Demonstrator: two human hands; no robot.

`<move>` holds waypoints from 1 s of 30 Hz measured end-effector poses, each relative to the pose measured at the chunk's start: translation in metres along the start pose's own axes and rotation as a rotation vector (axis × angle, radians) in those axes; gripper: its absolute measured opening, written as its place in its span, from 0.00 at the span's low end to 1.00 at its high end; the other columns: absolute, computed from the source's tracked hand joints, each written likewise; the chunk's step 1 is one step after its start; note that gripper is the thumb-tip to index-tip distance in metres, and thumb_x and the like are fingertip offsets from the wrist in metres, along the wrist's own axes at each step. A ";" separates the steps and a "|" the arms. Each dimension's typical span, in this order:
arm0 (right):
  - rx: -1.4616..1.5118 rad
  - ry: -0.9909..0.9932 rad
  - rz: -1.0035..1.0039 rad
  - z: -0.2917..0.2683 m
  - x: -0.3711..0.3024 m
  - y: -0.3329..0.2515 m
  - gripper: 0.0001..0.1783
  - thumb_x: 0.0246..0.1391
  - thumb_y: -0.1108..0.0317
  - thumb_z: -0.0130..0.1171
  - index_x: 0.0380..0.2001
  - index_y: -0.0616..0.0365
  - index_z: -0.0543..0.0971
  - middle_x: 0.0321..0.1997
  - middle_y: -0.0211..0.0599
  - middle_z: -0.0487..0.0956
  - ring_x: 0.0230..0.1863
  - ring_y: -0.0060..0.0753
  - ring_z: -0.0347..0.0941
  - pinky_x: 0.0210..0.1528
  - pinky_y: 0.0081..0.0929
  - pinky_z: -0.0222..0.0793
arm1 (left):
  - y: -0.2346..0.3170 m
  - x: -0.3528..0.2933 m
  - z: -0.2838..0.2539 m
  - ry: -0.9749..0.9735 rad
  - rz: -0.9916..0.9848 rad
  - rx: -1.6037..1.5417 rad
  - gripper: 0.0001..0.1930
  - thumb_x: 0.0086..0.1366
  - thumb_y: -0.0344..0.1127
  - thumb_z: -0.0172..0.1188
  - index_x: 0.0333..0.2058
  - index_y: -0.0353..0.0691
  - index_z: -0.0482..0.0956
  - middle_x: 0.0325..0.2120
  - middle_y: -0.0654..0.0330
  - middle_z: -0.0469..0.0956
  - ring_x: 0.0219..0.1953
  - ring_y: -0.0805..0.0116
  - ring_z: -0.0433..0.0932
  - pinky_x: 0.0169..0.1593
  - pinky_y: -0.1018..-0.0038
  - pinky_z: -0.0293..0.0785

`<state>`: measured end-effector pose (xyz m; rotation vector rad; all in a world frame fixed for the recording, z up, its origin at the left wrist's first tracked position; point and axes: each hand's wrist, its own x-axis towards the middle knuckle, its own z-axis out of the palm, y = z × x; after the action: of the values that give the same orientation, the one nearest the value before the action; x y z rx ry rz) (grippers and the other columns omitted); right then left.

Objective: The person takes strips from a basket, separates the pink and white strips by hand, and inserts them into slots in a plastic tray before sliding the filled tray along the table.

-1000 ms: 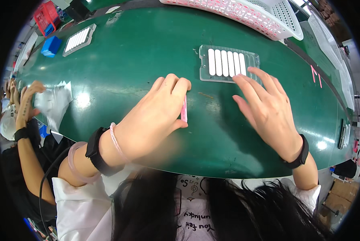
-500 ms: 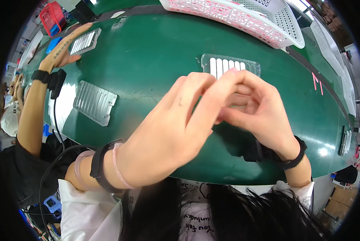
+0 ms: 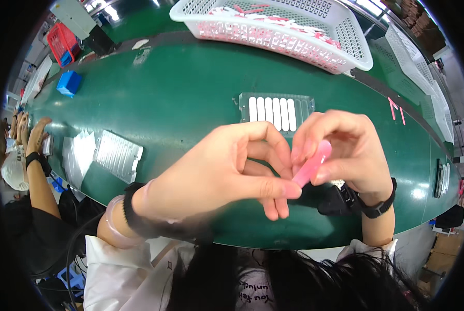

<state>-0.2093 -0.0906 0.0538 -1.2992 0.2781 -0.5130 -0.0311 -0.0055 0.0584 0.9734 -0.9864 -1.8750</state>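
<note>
My right hand (image 3: 353,155) pinches a small flat pink nail file (image 3: 313,165) with rounded ends between thumb and fingers. At the file's lower end, the thumb and fingers of my left hand (image 3: 242,168) close on it, with the other fingers loosely curled. Just beyond my hands lies a clear slotted plastic tray (image 3: 305,106). White round-ended strips (image 3: 277,114) fill several of its slots from the left; slots at its right end hold none. Part of that tray's near right side is hidden behind my right hand.
A white perforated basket (image 3: 273,44) of pink and white strips stands at the back. Another clear tray (image 3: 119,155) lies on the left, near a blue box (image 3: 69,83). Loose pink strips (image 3: 396,111) lie at the right. A co-worker's hand (image 3: 36,136) is at far left.
My hands have lowered and drawn apart, bringing the pink file into sight. The co-worker's hand and filled tray have moved back toward the far left. The view has shifted slightly.
</note>
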 end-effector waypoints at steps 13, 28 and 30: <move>-0.968 0.198 0.325 -0.086 0.042 0.031 0.13 0.33 0.71 0.65 0.26 0.63 0.75 0.20 0.29 0.71 0.23 0.16 0.63 0.27 0.16 0.61 | 0.049 0.031 -0.036 0.679 0.782 1.152 0.07 0.56 0.26 0.52 0.35 0.32 0.69 0.28 0.58 0.74 0.32 0.74 0.74 0.35 0.81 0.69; -1.425 -0.066 -0.020 -0.057 0.005 0.026 0.48 0.28 0.64 0.67 0.54 0.66 0.54 0.45 0.48 0.63 0.47 0.47 0.58 0.49 0.35 0.58 | 0.136 0.183 -0.127 0.130 0.194 2.123 0.22 0.44 0.38 0.61 0.39 0.36 0.70 0.34 0.49 0.72 0.40 0.51 0.69 0.45 0.64 0.65; -1.437 -0.057 0.033 -0.058 0.005 0.028 0.49 0.28 0.63 0.67 0.54 0.67 0.53 0.44 0.48 0.63 0.46 0.46 0.59 0.48 0.35 0.59 | 0.124 0.204 -0.130 0.004 -0.071 2.071 0.31 0.38 0.41 0.66 0.43 0.35 0.69 0.39 0.48 0.71 0.44 0.52 0.68 0.47 0.66 0.64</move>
<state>-0.2270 -0.1371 0.0122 -2.6805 0.6772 -0.1861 0.0368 -0.2688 0.0622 1.9052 -2.8621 -0.1850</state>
